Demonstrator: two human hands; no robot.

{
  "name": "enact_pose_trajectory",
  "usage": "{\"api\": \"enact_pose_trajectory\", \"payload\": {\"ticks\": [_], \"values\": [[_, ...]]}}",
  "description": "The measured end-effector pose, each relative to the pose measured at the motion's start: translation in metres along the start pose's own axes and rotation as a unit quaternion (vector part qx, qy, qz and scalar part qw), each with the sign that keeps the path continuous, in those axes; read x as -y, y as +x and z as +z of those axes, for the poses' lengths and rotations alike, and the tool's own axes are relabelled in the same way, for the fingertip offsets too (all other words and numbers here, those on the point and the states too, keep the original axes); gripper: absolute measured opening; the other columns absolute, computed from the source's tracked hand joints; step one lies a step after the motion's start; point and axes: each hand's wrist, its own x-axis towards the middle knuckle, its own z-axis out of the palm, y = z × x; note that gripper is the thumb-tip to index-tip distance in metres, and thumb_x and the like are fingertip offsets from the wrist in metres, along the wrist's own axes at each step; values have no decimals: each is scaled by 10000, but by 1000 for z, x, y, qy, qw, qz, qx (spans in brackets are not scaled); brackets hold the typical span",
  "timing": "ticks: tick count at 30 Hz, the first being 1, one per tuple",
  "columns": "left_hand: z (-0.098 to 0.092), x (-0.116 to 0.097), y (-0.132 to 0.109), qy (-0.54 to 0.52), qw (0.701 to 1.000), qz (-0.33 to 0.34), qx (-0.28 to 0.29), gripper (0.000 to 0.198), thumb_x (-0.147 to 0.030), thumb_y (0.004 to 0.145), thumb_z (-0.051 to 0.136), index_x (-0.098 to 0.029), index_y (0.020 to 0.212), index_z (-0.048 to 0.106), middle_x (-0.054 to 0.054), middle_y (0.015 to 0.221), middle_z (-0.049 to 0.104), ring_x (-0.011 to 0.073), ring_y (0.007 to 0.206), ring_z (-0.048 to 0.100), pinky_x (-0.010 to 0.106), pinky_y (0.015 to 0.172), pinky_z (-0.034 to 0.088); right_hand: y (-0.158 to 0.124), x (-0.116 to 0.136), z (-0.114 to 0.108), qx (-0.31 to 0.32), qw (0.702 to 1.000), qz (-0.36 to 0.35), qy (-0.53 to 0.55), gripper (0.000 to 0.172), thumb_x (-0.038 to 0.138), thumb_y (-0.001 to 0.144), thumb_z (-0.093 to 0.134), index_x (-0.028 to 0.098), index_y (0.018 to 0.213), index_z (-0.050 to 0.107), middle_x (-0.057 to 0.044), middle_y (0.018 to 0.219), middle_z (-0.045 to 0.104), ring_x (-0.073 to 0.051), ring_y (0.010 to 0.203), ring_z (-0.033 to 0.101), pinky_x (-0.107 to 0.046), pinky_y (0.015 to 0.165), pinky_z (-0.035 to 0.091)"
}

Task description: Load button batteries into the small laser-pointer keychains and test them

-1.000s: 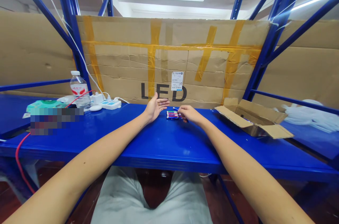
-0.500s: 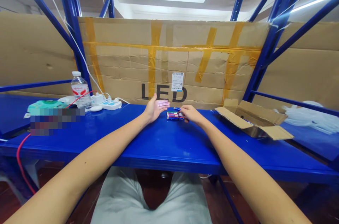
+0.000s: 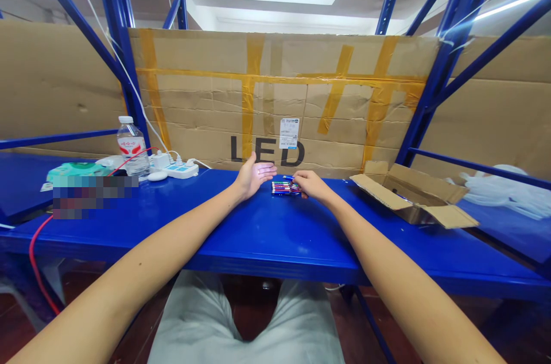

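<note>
A small bundle of coloured pens (image 3: 284,187) lies on the blue table (image 3: 267,232) near the cardboard wall. My left hand (image 3: 253,174) rests on its edge just left of the pens, palm facing right, fingers stretched out and holding nothing. My right hand (image 3: 309,184) lies palm down at the right end of the bundle, fingertips curled onto the pens. Whether it grips one is hard to see.
An open cardboard box (image 3: 413,198) sits to the right. At the back left stand a water bottle (image 3: 130,146), a white power strip (image 3: 174,169) with cables and a green packet (image 3: 75,170). White plastic bags (image 3: 503,187) lie far right. A taped cardboard wall (image 3: 275,100) closes the back.
Both hands stay almost still by the pens. My right hand's fingers have shifted slightly on the bundle's right end.
</note>
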Motion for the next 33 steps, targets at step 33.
{"api": "enact_pose_trajectory", "payload": {"ticks": [33], "values": [[-3, 1, 2, 3, 1000, 10, 22, 737, -641, 923, 254, -45, 1114, 643, 226, 1085, 683, 279, 1051, 639, 377, 946, 476, 4, -7, -3, -73, 988, -85, -108, 181, 288, 734, 440, 184, 616, 528, 13, 579, 515, -149, 625, 466, -260, 606, 342]]}}
